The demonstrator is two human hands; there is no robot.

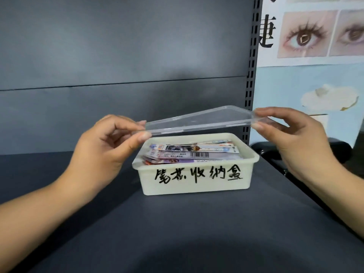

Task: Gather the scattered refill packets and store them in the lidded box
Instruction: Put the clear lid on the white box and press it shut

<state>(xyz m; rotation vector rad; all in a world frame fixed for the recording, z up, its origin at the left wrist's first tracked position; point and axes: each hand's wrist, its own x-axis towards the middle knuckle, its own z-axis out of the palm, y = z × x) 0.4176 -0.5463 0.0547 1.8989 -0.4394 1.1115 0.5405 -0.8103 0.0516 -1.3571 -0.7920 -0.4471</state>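
While the box (195,174) is sitting uncovered on the dark shelf (197,233), toward its rear edge and slightly right of centre, both hands are holding the clear lid (199,120) in the air above it. The left hand (104,150) is pinching the left end of the lid between thumb and fingertips, with the forearm reaching in from the left front corner of the shelf. The lid is lying nearly level, its left end slightly lower than its right, and it is not touching the rim of the box. The box is cream-coloured and rectangular, and its front wall is carrying black handwritten characters. The refill packets (189,153) are lying stacked flat inside the box, filling it to near the rim; a barcode is showing on one of the upper packets. The right hand (295,140) is gripping the right end of the lid between thumb and fingertips, with the forearm entering from the right edge of the shelf. Behind the shelf, a grey back panel (118,66) is standing upright, and a slotted upright post (251,75) is separating it from a poster (315,36) with printed eye images at the far right.
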